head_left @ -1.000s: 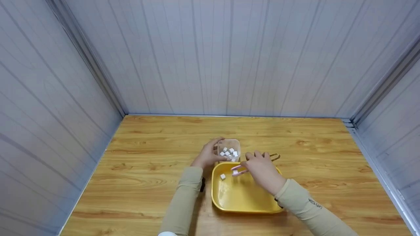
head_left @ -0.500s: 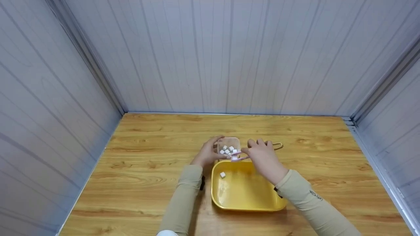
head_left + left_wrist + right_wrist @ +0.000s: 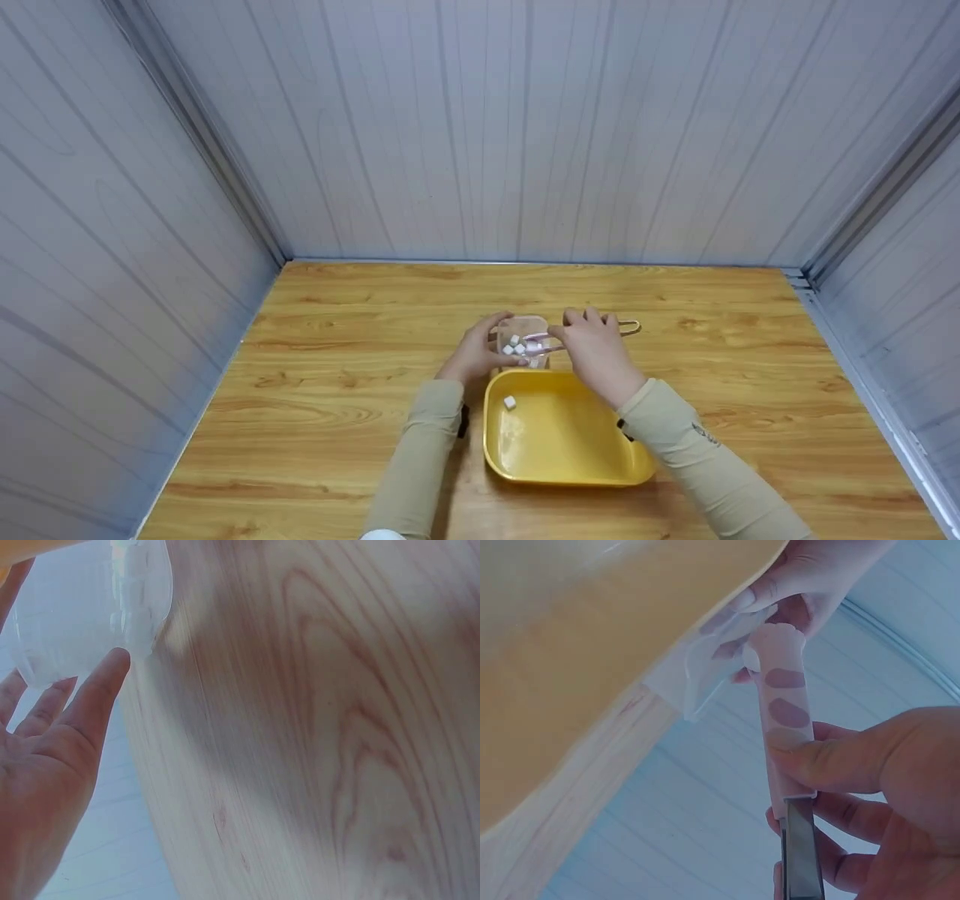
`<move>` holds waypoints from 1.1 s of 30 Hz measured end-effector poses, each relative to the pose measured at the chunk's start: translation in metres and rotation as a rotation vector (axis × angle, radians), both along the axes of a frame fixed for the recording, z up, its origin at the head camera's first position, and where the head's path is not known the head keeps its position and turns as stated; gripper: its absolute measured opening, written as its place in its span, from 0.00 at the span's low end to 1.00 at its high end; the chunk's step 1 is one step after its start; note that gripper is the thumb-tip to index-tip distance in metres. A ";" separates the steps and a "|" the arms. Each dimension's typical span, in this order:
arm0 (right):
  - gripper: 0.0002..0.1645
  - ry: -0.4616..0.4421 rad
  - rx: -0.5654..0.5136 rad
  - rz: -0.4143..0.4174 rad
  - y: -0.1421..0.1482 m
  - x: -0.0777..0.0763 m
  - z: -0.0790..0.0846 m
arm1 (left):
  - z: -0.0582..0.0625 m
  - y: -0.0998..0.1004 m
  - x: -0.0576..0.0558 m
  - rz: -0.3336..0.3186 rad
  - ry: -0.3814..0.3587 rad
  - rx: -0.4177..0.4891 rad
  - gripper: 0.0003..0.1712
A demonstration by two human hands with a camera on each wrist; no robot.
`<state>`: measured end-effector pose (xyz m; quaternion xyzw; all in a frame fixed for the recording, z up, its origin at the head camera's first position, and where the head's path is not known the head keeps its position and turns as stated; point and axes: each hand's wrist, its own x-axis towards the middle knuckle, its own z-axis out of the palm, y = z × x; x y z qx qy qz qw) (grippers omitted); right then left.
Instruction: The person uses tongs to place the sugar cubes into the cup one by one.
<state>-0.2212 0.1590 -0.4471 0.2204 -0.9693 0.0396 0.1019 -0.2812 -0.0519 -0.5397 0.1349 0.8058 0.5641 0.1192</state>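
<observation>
My left hand (image 3: 474, 354) holds a small clear plastic container (image 3: 523, 325), with thumb and fingers at its side. Several white cubes (image 3: 514, 346) lie in the container. Pink-tipped tongs (image 3: 786, 701) with a metal handle are pinched in my right hand (image 3: 598, 361). The tongs' tips are over the container, with white between them that looks like a cube; its contact with the others is unclear. Just in front stands a yellow tray (image 3: 570, 465) with one white cube (image 3: 510, 403) near its far left corner. In the left wrist view the container's contents are blurred.
The wooden table (image 3: 322, 420) extends around the tray and container. Pale panel walls (image 3: 480, 135) enclose it at the back and on both sides. The tray's rim is close in front of the container.
My right hand has moved the tongs, with a white cube between their tips, away from above the yellow tray to over the clear container. My left hand has stayed at the container.
</observation>
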 end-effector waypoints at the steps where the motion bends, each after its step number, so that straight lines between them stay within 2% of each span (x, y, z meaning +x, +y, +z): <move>1: 0.24 -0.002 -0.003 -0.002 0.000 -0.001 -0.001 | 0.000 0.000 0.000 0.003 -0.003 -0.002 0.48; 12: 0.25 -0.003 -0.008 -0.037 0.004 -0.009 -0.017 | -0.002 0.000 0.000 0.013 -0.007 -0.008 0.47; 23: 0.24 -0.009 0.003 -0.044 0.004 -0.009 -0.018 | 0.000 0.000 -0.001 0.009 0.017 -0.005 0.47; 33: 0.22 0.054 0.018 -0.045 0.004 -0.005 -0.022 | -0.003 0.001 -0.002 0.003 0.007 0.057 0.47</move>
